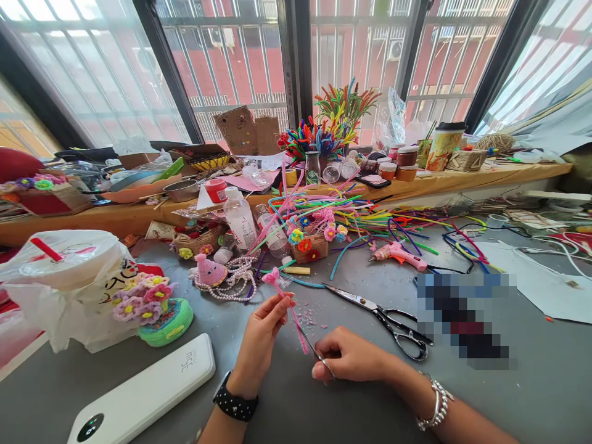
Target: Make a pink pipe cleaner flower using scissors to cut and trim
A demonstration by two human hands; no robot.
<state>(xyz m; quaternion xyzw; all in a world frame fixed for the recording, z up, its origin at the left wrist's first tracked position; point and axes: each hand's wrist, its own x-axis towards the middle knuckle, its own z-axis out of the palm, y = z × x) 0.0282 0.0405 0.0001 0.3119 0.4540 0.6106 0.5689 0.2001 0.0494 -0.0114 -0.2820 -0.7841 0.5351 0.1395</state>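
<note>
My left hand (263, 333) pinches a pink pipe-cleaner flower (271, 277) just below its fuzzy head. The flower's stem (296, 322) slants down to the right. My right hand (349, 354) is closed on a small pair of scissors (319, 354), whose blades lie against the lower stem. Most of the scissors' handles are hidden by the fingers. Pink fuzz clippings (312, 317) are scattered on the grey table behind the stem. Large black-handled scissors (377, 311) rest on the table beyond my right hand.
A white power bank (148, 388) and a green crocheted piece with flowers (166, 324) lie left. Behind are pearl strings (240, 280), a flower basket (309, 246) and loose pipe cleaners (388, 222). A pink glue gun (398, 254) and a bagged drink cup (69, 271) flank them.
</note>
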